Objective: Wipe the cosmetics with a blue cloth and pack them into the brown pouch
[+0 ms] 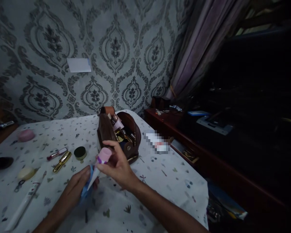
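Observation:
A white squeeze tube (94, 177) with a wide pink cap is tilted between my hands, cap end up and to the right. My right hand (120, 166) grips it just below the cap, thumb on the near side. My left hand (79, 183) is closed on a light blue cloth (85, 191), which lies against the tube's lower part; its fingertips are partly hidden behind. Just beyond my right hand, a brown cosmetic bag (104, 127) stands unzipped, packed with makeup items.
On the patterned tablecloth lie a gold tube (62, 161), a lipstick-like tube (57, 154), a dark-lidded jar (80, 153), a pink round item (26, 135) and a long white tube (23, 207). A dark red desk (163, 123) with an open drawer (184, 151) borders the right side.

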Action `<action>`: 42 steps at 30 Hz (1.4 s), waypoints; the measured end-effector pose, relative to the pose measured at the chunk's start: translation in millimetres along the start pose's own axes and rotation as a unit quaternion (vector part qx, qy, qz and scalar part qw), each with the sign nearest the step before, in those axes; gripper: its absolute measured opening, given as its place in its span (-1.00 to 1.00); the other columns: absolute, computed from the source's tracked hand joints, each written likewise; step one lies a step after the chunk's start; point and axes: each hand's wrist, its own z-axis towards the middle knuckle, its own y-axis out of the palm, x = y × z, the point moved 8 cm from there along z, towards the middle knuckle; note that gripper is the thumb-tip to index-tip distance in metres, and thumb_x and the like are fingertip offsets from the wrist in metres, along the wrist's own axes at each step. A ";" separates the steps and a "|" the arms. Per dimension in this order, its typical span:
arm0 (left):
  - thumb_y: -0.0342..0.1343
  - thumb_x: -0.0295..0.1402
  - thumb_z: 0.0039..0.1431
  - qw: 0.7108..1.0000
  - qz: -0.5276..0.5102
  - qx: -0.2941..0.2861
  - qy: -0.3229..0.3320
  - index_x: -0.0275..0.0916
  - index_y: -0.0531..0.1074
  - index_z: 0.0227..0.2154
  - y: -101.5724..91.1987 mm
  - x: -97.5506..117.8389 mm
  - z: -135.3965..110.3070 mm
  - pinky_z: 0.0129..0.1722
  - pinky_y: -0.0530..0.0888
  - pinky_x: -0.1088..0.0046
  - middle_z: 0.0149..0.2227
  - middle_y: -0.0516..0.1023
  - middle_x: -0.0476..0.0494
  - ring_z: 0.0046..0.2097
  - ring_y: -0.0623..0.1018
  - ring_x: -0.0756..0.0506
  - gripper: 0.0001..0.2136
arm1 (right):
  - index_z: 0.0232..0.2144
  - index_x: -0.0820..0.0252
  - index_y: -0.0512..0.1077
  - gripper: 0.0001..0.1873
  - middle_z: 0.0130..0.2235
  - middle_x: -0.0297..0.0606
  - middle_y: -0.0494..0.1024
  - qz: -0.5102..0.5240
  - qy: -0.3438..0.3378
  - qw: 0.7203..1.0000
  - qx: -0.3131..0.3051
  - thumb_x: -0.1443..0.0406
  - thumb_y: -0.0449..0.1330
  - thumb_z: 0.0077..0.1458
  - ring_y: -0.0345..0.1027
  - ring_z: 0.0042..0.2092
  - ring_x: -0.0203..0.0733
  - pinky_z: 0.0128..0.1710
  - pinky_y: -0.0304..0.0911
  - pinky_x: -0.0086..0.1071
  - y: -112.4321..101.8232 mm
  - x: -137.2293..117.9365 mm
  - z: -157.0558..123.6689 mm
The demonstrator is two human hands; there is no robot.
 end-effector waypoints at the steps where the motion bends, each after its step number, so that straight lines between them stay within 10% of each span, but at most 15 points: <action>1: -0.10 0.11 0.23 1.000 -0.011 -0.012 0.008 -0.23 0.44 -0.50 7.3 6.3 2.1 -0.34 0.44 0.42 -0.49 0.51 -0.08 -0.40 0.49 -0.11 -0.50 | 0.02 0.04 0.24 -0.34 -0.20 -0.34 0.44 -0.023 -0.012 1.000 0.001 0.18 0.42 -0.09 0.37 -0.22 -0.28 -0.16 0.32 -0.38 -5.8 -10.3 -2.9; 7: -0.12 -0.05 0.32 0.992 -0.080 -0.096 0.028 -0.26 0.26 0.16 53.5 41.5 15.4 -0.26 0.45 0.39 -0.32 0.55 -0.12 -0.31 0.54 -0.11 -0.50 | -0.03 0.05 0.30 -0.55 -0.16 -0.26 0.49 -0.175 -0.144 0.971 0.078 0.18 0.32 0.05 0.44 -0.16 -0.20 -0.12 0.38 -0.28 -53.4 -90.6 -14.7; 14: -0.17 -0.13 0.33 0.968 0.216 -0.071 0.103 -0.34 -0.12 0.36 85.4 65.3 33.7 -0.39 0.39 0.39 -0.43 0.53 -0.11 -0.38 0.53 -0.15 -0.36 | 0.02 -0.04 0.26 -0.59 -0.21 -0.33 0.49 -0.272 -0.246 0.904 0.219 0.17 0.26 0.15 0.46 -0.15 -0.20 -0.13 0.41 -0.26 -101.1 -148.1 -12.3; 20: -0.12 -0.26 0.33 0.937 0.296 -0.053 0.177 -0.24 0.31 0.12 90.9 66.7 35.2 -0.49 0.36 0.47 -0.48 0.56 -0.08 -0.47 0.55 -0.10 -0.63 | -0.05 0.07 0.35 -0.62 -0.15 -0.30 0.46 -0.387 -0.233 0.876 0.168 0.17 0.30 0.10 0.42 -0.18 -0.23 -0.22 0.39 -0.37 -93.1 -138.3 8.8; 42: -0.09 -0.39 0.30 0.899 0.308 -0.078 0.300 -0.11 0.12 0.29 87.5 62.0 28.1 -0.40 0.58 0.48 -0.26 0.65 -0.19 -0.36 0.65 -0.10 -0.50 | -0.33 0.25 0.39 -0.77 -0.29 -0.21 0.40 -0.693 -0.140 0.705 -0.046 0.18 0.14 0.27 0.27 -0.34 -0.23 -0.44 0.17 -0.38 -80.9 -68.5 11.4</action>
